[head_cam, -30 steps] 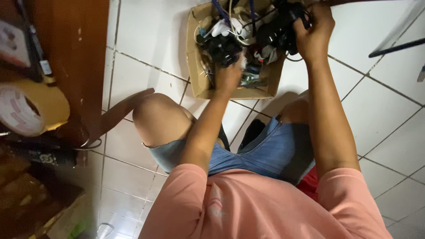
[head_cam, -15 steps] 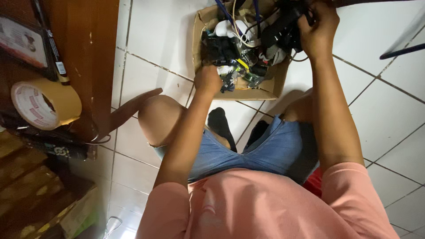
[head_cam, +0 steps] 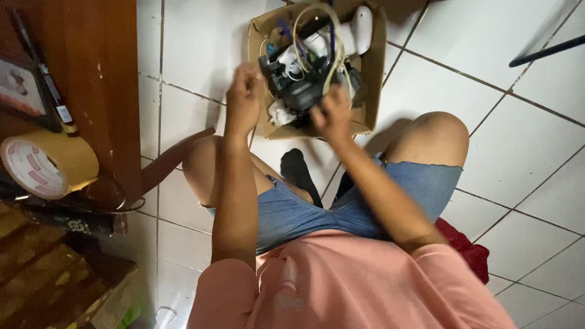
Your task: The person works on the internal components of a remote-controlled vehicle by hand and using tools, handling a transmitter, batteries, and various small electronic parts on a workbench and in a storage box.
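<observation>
Over the cardboard box [head_cam: 373,73] of tangled cables [head_cam: 317,42]: right hand [head_cam: 332,116] grasping a black device [head_cam: 301,91], left hand [head_cam: 244,97] pinching, contents indiscernible.

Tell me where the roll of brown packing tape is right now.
In the head view, the roll of brown packing tape sits at the far left on the dark wooden furniture, on the left hand's side, away from the cardboard box.

Cardboard box [head_cam: 373,91] before knees; tape roll [head_cam: 46,163] left.
</observation>
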